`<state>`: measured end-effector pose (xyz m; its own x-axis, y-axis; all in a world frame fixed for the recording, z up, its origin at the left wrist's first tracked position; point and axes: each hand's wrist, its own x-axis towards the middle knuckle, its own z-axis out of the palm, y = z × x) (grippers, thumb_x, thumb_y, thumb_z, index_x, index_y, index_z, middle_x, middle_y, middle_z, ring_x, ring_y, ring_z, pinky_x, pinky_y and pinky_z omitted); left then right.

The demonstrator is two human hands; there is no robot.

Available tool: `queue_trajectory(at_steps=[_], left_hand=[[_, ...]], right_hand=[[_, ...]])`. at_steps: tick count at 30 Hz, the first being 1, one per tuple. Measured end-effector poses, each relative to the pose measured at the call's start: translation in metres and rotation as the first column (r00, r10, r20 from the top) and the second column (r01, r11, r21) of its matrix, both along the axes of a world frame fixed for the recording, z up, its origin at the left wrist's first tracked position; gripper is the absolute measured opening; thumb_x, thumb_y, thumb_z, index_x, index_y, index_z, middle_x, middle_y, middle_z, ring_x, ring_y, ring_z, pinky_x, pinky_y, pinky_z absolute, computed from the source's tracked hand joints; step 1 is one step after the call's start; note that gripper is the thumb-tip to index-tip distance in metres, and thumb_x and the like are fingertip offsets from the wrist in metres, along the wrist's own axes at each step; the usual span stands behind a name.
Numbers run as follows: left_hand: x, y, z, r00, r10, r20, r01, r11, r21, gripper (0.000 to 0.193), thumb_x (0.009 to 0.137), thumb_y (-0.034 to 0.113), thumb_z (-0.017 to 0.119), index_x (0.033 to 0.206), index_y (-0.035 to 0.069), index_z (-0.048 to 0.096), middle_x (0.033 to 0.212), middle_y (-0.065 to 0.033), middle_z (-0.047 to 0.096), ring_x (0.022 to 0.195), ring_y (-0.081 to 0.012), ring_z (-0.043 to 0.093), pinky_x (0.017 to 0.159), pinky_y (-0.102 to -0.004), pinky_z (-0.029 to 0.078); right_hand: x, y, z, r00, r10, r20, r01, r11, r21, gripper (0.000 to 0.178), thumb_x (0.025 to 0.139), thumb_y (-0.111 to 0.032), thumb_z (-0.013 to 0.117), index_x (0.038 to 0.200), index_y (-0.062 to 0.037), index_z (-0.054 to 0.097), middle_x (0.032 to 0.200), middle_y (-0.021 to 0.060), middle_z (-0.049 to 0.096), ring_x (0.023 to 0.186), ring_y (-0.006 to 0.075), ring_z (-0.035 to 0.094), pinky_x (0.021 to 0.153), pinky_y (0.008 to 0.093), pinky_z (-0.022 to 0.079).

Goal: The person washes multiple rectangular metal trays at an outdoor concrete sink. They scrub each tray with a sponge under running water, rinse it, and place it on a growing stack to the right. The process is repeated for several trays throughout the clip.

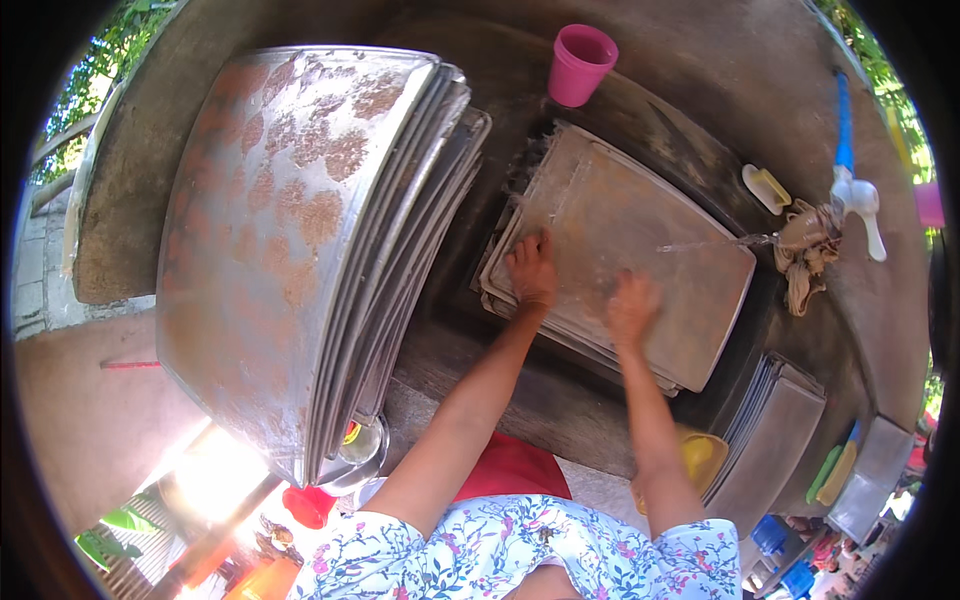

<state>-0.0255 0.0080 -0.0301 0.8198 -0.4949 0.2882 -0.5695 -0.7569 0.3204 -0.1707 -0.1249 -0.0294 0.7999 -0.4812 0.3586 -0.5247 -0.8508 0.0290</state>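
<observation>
A stack of large flat metal baking trays [640, 230] lies in a dark concrete basin in front of me, its top tray brown-stained and wet. My left hand [533, 268] rests on that tray near its left edge, fingers apart and pressed down on the surface. Farther right, my right hand [633, 305] is on the middle of the same tray. Motion smears its fingers, so whether anything is under them is hidden. A thin stream of water runs from the tap [856, 197] onto the tray's right side.
A tall stack of trays [270, 220] leans at the left. A pink cup [583, 62] stands behind the basin. Cloth [805, 245] hangs at the tap beside a white-and-yellow brush [767, 188]. More trays [770, 430] and a yellow bowl [703, 455] sit at the near right.
</observation>
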Motion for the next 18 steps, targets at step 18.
queue_trajectory(at_steps=[18], left_hand=[[0.005, 0.007, -0.006, 0.996, -0.09, -0.024, 0.091, 0.995, 0.049, 0.046, 0.081, 0.009, 0.052, 0.126, 0.013, 0.05, 0.097, -0.0044, 0.052, 0.089, -0.0223, 0.051, 0.073, -0.0382, 0.038]], right_hand=[[-0.024, -0.075, 0.031, 0.863, -0.486, -0.142, 0.505, 0.843, 0.187, 0.058, 0.088, -0.036, 0.052, 0.133, -0.0007, 0.042, 0.14, 0.0214, 0.036, 0.132, 0.0379, 0.028, 0.11, 0.0501, 0.016]])
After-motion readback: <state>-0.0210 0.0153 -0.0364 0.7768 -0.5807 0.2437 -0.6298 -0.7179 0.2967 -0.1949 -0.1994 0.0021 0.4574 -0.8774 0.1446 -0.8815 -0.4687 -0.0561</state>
